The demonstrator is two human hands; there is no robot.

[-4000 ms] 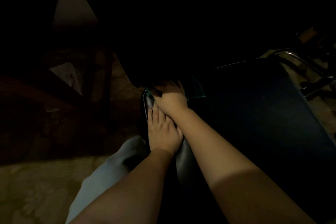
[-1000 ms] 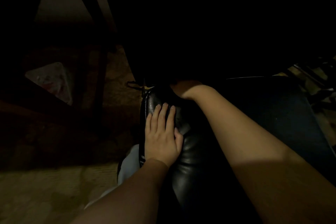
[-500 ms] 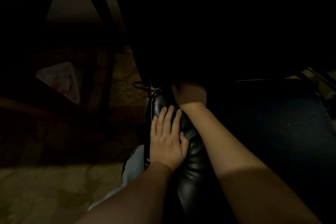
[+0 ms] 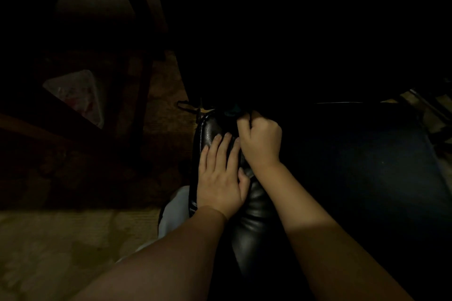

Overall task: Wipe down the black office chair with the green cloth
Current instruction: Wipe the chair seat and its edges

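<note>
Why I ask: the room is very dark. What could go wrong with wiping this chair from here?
Little light reaches the chair, so smears or missed spots may go unseen. Only a scrap of the cloth shows past the right hand gripping it; so bunched, it may cover little with each pass. The left hand rests flat on the chair, so the patch under it could be skipped.

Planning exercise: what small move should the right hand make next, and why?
Probably draw the right hand, gripping the green cloth, back along the chair pad: the cloth sits at its far end, and the left hand lies flat on it.
</note>
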